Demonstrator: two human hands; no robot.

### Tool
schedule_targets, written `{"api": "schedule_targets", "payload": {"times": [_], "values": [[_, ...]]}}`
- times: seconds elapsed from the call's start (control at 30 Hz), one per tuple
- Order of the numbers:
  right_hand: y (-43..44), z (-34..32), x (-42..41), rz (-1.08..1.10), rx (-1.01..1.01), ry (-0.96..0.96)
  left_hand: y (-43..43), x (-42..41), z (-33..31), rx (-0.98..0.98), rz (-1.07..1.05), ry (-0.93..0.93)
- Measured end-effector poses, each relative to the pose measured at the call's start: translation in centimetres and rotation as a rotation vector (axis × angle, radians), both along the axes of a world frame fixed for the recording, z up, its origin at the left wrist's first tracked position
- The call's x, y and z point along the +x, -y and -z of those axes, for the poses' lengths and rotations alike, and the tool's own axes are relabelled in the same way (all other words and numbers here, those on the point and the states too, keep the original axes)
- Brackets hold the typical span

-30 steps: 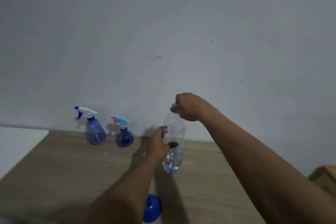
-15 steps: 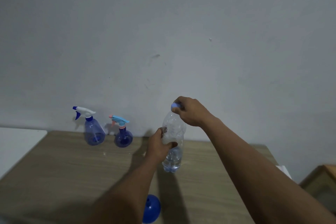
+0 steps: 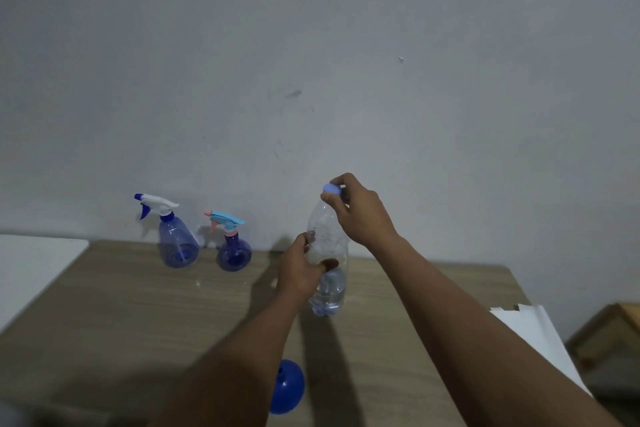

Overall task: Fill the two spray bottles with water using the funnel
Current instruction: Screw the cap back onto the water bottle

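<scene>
A clear plastic water bottle (image 3: 328, 291) stands upright on the wooden table (image 3: 138, 315), water filling only its lower part. My left hand (image 3: 301, 270) grips its middle. My right hand (image 3: 360, 211) pinches the light blue cap (image 3: 331, 188) at its top. Two blue spray bottles stand at the back by the wall: a cone-shaped one with a white trigger head (image 3: 175, 239) and a round one with a light blue and pink head (image 3: 232, 246). A blue funnel (image 3: 287, 386) lies on its side near the front edge, partly hidden by my left forearm.
A grey wall rises right behind the table. A white surface (image 3: 31, 263) adjoins the table on the left. White paper sheets (image 3: 533, 336) hang over the right edge, with a wooden piece of furniture (image 3: 609, 340) beyond them.
My right hand has shifted from covering the cap to pinching it with the fingertips, so the cap now shows. The view has dropped slightly. The bottle stays in place.
</scene>
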State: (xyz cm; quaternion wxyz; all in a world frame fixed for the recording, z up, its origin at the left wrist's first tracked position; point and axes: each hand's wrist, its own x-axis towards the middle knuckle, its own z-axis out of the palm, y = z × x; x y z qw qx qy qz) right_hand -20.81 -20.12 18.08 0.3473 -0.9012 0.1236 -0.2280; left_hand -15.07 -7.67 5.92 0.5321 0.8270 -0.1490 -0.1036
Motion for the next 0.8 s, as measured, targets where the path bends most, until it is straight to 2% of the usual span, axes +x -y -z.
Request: {"api": "schedule_targets", "payload": {"times": [0.27, 0.37, 0.47, 0.63, 0.8], "values": [[-1.6, 3.5, -1.6, -0.109, 0.084, 0.054, -0.2, -1.3, -0.7, 0.017, -0.008, 0.000], [-1.9, 4.0, -1.8, -0.119, 0.023, 0.088, -1.5, -2.3, -0.7, 0.087, -0.020, 0.014], [-1.8, 4.2, -2.0, -0.105, -0.012, 0.030, -4.8, -3.9, 1.2, 0.113, 0.011, -0.008], [-2.2, 4.5, -1.7, -0.057, -0.045, 0.015, -10.9, -6.6, 5.2, 0.371, 0.083, 0.041], [-2.6, 4.2, -1.3, -0.015, -0.061, 0.004, -13.8, -9.0, 7.7, 0.466, 0.130, -0.008]]}}
